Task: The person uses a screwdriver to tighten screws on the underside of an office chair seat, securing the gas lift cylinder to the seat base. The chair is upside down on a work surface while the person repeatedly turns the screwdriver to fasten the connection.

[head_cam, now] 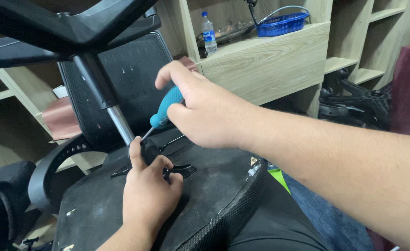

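Note:
My right hand [200, 109] grips a screwdriver with a teal handle [167, 108]; its metal tip points down-left at the black mechanism plate [179, 171] on the underside of an upturned office chair seat [214, 186]. My left hand [149, 188] rests on that plate, thumb up beside the chrome gas cylinder [120, 123], fingers curled over the black bracket. The chair's black star base [70, 25] sticks up at the top left.
The chair's black mesh backrest [130, 69] stands behind the cylinder. Light wooden shelving [270, 60] carries a water bottle [208, 33] and a blue basket [282, 24]. More black chair parts [354, 100] lie at the right, another chair arm [0, 200] at lower left.

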